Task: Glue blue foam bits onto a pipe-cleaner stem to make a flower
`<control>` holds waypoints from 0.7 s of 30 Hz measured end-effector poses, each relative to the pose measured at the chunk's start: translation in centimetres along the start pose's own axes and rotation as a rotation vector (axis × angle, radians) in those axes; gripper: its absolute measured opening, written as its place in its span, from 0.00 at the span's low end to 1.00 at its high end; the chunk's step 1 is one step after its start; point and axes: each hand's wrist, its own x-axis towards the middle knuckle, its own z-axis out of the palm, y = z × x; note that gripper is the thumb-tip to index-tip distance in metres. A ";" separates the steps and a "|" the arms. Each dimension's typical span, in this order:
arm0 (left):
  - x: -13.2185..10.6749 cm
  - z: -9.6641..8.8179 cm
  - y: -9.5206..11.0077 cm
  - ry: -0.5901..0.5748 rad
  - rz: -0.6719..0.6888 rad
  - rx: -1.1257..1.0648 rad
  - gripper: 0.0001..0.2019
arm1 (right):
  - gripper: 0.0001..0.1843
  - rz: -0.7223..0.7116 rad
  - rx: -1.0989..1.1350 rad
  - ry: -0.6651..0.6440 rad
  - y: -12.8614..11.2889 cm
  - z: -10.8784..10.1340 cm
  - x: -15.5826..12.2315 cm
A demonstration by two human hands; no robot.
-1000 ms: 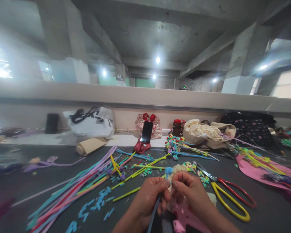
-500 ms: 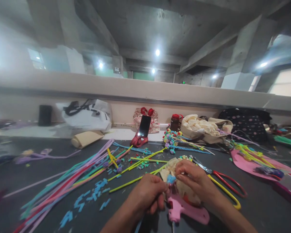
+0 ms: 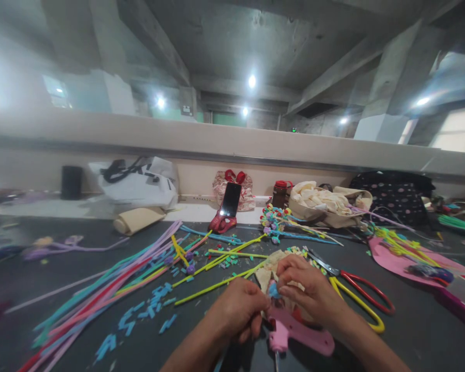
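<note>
Head view: dark matte table (image 3: 54,289) strewn with fuzzy pipe cleaners (image 3: 112,289) in purple, red, teal and yellow, long thin stems fanned left, plus short blue snipped bits (image 3: 147,312). Small fuzzy blue pom tuft (image 3: 273,289) sits between both hands, low centre, just above a glossy pink plastic glue gun (image 3: 294,333) lying on the table. Left hand (image 3: 238,312) curls closed around a thin stem below the tuft. Right hand (image 3: 308,289) pinches the tuft with fingertips. Scissors (image 3: 358,297) with red and yellow loop handles lie just right of the right hand. A phone (image 3: 231,200) stands tilted on a red stand at the back.
</note>
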 end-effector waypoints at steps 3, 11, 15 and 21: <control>-0.1 0.1 0.1 0.002 0.000 0.014 0.09 | 0.06 -0.014 -0.021 -0.004 0.2 0.1 0.0; -0.5 0.3 0.3 0.018 0.005 0.053 0.09 | 0.06 -0.030 -0.074 -0.003 0.1 0.3 -0.2; -0.6 0.4 0.5 0.039 -0.001 0.074 0.08 | 0.06 -0.032 -0.110 -0.003 0.1 0.3 -0.1; -0.7 0.5 0.5 0.030 0.004 0.092 0.08 | 0.06 -0.051 -0.131 0.006 0.2 0.6 0.0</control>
